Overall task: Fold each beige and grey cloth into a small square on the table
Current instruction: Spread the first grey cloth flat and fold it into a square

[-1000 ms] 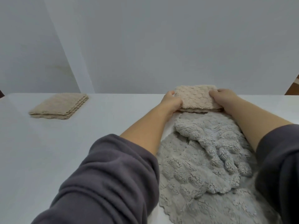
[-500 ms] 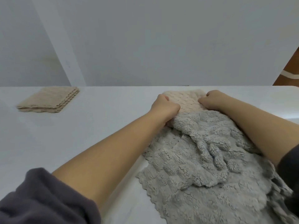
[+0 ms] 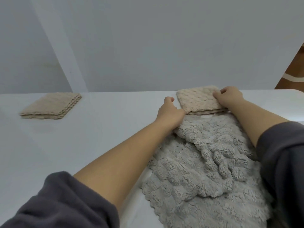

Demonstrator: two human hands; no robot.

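A folded beige cloth [image 3: 199,101] lies as a small square near the table's far edge. My right hand [image 3: 230,97] grips its right edge with curled fingers. My left hand [image 3: 171,111] sits just left of that cloth, fingers curled and holding nothing, its thumb close to the near left corner. A large crumpled grey cloth [image 3: 205,165] is spread unfolded between my forearms, its far end touching the beige square. A second folded beige cloth [image 3: 51,106] lies at the far left of the table.
The white table [image 3: 90,145] runs up to a pale wall; its far edge passes just behind the beige square. A brown floor strip [image 3: 294,74] shows at the far right. My dark sleeves fill the lower corners.
The folded beige cloth has been slid away from me, off the grey cloth and onto the bare table. My left hand has let go of its left edge; my right hand still holds it.
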